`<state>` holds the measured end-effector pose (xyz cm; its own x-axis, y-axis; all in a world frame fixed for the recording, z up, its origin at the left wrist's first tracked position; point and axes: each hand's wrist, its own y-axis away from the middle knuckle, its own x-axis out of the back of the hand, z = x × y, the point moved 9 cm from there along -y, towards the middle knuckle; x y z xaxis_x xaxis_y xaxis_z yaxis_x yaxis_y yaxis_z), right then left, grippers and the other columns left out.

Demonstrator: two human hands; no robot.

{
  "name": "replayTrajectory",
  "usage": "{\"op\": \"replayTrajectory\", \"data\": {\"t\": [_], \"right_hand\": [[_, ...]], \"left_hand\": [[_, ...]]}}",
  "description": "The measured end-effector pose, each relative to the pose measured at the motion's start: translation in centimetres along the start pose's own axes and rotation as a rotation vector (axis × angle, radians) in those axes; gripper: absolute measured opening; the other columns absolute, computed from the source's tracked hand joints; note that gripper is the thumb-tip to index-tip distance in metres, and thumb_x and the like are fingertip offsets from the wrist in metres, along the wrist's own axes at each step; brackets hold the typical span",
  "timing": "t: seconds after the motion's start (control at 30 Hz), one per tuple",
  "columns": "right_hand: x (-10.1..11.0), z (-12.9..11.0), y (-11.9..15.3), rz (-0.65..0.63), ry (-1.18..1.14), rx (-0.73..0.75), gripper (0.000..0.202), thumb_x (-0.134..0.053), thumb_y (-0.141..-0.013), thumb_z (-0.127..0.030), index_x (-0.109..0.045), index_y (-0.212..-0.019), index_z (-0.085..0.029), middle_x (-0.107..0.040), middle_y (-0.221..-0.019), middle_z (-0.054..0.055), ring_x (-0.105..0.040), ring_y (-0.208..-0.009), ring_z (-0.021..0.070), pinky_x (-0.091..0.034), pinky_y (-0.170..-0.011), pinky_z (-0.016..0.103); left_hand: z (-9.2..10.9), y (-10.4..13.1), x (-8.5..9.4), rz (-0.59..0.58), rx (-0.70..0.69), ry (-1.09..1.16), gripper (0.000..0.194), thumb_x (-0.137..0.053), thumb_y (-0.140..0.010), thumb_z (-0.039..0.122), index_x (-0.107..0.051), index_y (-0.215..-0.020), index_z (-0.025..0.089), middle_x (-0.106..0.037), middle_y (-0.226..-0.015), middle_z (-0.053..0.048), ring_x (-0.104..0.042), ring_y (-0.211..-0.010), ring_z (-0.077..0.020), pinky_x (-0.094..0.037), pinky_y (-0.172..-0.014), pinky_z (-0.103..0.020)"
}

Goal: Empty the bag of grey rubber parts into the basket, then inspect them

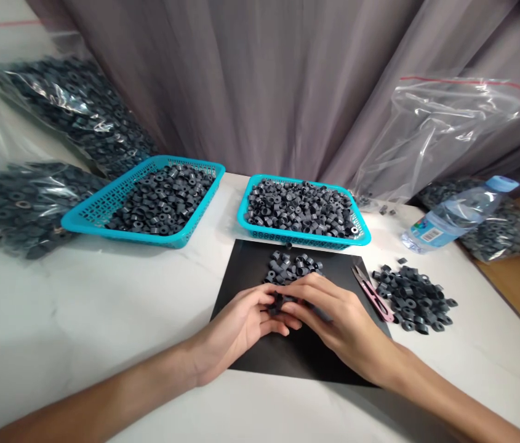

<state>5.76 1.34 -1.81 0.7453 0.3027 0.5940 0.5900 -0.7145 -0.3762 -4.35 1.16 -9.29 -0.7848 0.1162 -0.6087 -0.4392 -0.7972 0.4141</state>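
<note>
Over a black mat (282,357), my left hand (250,314) and my right hand (328,307) meet, fingertips close together. Between them is a small dark grey ring-shaped piece (277,303), pinched by the fingers of both hands; its details are partly hidden. Just beyond my fingers, a small pile of grey rings (287,266) lies on the mat, partly covered by my right hand. To the right of that hand, pink-handled thread snips (375,295) rest at the mat's edge. Another heap of grey rings (419,301) sits on the white table beside the snips.
Two turquoise baskets hold many grey rings: one at the left (181,240), one behind the mat (306,239). Clear bags of rings (70,104) stand at far left. A water bottle (458,215) leans at right near another bag (500,227). A curtain (260,80) hangs behind.
</note>
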Motion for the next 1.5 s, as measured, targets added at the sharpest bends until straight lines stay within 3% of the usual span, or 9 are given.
{"op": "replayTrajectory", "data": {"t": [0.13,0.33,0.5,0.63,0.73,0.9,1.2,1.37,1.5], "right_hand": [[-0.4,-0.1,-0.2,0.001,0.085,-0.003,0.029,-0.057,-0.103,-0.022,-0.064,-0.13,-0.025,-0.068,-0.112,0.008,-0.067,-0.099,0.02,-0.059,-0.085,0.035],[-1.2,-1.0,-1.1,-0.043,0.192,0.058,0.027,-0.056,-0.103,-0.03,-0.063,-0.129,-0.025,-0.067,-0.114,0.009,-0.061,-0.1,0.0231,-0.057,-0.087,0.041],[2.5,-1.2,-0.7,-0.056,0.33,-0.007,0.022,-0.051,-0.105,-0.037,-0.063,-0.116,-0.022,-0.066,-0.11,0.01,-0.062,-0.098,0.0223,-0.054,-0.082,0.036],[4.4,1.5,3.0,-0.3,0.548,-0.108,0.022,-0.062,-0.098,-0.046,-0.061,-0.102,-0.024,-0.066,-0.098,0.005,-0.062,-0.078,0.0212,-0.048,-0.067,0.035],[4.1,3.2,5.2,-0.391,0.577,-0.115,0.029,-0.072,-0.092,-0.038,-0.058,-0.114,-0.025,-0.067,-0.107,0.007,-0.066,-0.084,0.0246,-0.049,-0.069,0.035],[2.8,4.8,5.2,-0.558,0.382,-0.28,0.019,-0.064,-0.093,-0.011,-0.053,-0.098,-0.025,-0.066,-0.098,0.001,-0.064,-0.08,0.0184,-0.046,-0.069,0.03],[10.9,6.8,5.5,-0.527,0.441,-0.467,0.011,-0.058,-0.099,-0.032,-0.056,-0.094,-0.022,-0.063,-0.099,0.003,-0.058,-0.08,0.0175,-0.044,-0.07,0.03],[9.4,6.8,5.4,-0.569,0.407,-0.416,0.007,-0.064,-0.096,-0.021,-0.062,-0.103,-0.022,-0.063,-0.109,0.004,-0.06,-0.093,0.0184,-0.047,-0.078,0.029],[8.4,6.4,4.5,-0.545,0.425,-0.321,0.009,-0.061,-0.097,-0.014,-0.063,-0.093,-0.021,-0.066,-0.099,0.002,-0.061,-0.086,0.0163,-0.047,-0.075,0.027]], "left_hand": [[-0.1,-0.1,0.0,-0.039,-0.015,0.026,0.026,-0.043,-0.094,0.014,-0.068,-0.1,0.012,-0.068,-0.09,-0.008,-0.061,-0.082,-0.0174,-0.05,-0.076,-0.031],[-0.1,-0.1,0.4,0.056,0.013,0.11,0.023,-0.052,-0.099,0.027,-0.07,-0.101,0.013,-0.066,-0.09,-0.005,-0.057,-0.073,-0.0144,-0.048,-0.068,-0.029],[0.1,0.1,0.4,0.065,0.052,0.02,0.027,-0.055,-0.099,0.033,-0.071,-0.094,0.012,-0.068,-0.088,-0.008,-0.06,-0.079,-0.0157,-0.046,-0.07,-0.027],[0.2,0.5,0.7,0.095,0.125,-0.014,0.028,-0.055,-0.099,0.034,-0.07,-0.094,0.011,-0.069,-0.09,-0.009,-0.06,-0.078,-0.0132,-0.044,-0.065,-0.022],[0.3,0.5,0.8,0.094,0.151,-0.018,0.026,-0.054,-0.1,0.033,-0.068,-0.093,0.012,-0.066,-0.085,-0.006,-0.053,-0.065,-0.008,-0.034,-0.05,-0.016],[0.1,0.6,0.7,0.059,0.197,-0.069,0.023,-0.052,-0.1,0.032,-0.065,-0.093,0.013,-0.056,-0.076,0.001,-0.035,-0.046,-0.0012,-0.022,-0.042,-0.014],[0.9,0.0,1.8,0.03,0.21,0.024,0.02,-0.061,-0.091,0.028,-0.056,-0.077,0.013,-0.037,-0.066,0.006,-0.02,-0.048,-0.0023,-0.012,-0.039,-0.013],[1.3,-0.5,2.0,0.05,0.19,-0.005,0.026,-0.059,-0.094,0.03,-0.052,-0.074,0.015,-0.035,-0.067,0.005,-0.02,-0.049,-0.0031,-0.014,-0.038,-0.014],[1.1,-0.4,1.9,0.044,0.178,-0.034,0.027,-0.058,-0.097,0.03,-0.053,-0.075,0.015,-0.037,-0.068,0.005,-0.022,-0.049,-0.0034,-0.018,-0.039,-0.014]]}}
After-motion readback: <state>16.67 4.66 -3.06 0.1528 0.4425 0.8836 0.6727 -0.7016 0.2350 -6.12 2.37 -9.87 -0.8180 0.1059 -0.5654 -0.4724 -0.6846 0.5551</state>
